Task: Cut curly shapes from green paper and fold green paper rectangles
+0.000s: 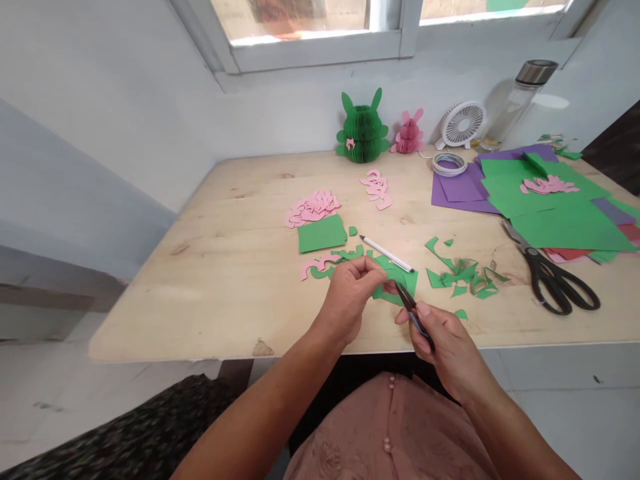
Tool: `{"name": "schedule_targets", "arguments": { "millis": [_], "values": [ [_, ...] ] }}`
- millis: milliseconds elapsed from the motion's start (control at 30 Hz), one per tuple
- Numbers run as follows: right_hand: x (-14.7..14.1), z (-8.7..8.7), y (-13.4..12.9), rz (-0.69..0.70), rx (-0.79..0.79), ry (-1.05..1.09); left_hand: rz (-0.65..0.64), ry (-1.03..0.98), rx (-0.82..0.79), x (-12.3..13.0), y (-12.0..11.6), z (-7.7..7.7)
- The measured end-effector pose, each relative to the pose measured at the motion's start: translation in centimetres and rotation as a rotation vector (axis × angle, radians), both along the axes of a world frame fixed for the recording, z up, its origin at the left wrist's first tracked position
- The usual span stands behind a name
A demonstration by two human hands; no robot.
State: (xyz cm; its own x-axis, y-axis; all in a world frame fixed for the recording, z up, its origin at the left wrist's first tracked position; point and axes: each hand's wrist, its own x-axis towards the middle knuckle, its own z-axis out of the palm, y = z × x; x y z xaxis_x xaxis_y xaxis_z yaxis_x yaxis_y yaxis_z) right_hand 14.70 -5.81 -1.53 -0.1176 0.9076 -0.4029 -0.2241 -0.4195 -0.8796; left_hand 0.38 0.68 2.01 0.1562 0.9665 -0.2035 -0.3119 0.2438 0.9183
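My left hand (pixel 353 290) had a green piece (pixel 410 280) pinched between thumb and fingers, near the table's front edge and straight ahead of my body. My right hand (pixel 445 340) was closed round the handles of the small scissors (pixel 413 313), their blades pointing to eleven o'clock and meeting the paper; I could not tell how far apart the blades stood, nor how much of the piece was cut.

Taking my hands as the centre, plenty looked finished: a pink heap (pixel 315 208) of cut shapes at ten o'clock, a smaller pink cluster (pixel 376 189) at twelve, and more pink shapes (pixel 550 185) out at two. The green cutouts (pixel 357 252) just beside my left hand, toward ten, were far fewer, so I judged the green cutting to be less advanced. Green scraps (pixel 463 275) lay at three, with the large scissors (pixel 537 260) farther along that way.

Seemingly uncut were a green card (pixel 323 235) at ten o'clock and, by my judgement, much of the green sheets (pixel 575 223) at two. A white pen (pixel 387 253) lay just past the piece, at twelve.
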Motion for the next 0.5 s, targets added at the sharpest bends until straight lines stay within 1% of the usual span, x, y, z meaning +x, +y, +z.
{"name": "schedule_targets", "arguments": {
  "millis": [233,500],
  "values": [
    [-0.03,0.24,0.0,-0.01,0.018,-0.019,-0.021,-0.008,-0.037,0.03,-0.04,0.15],
    [-0.02,0.04,0.14,-0.017,0.025,-0.02,-0.04,-0.018,-0.081,0.01,-0.08,0.42]
  ]
}}
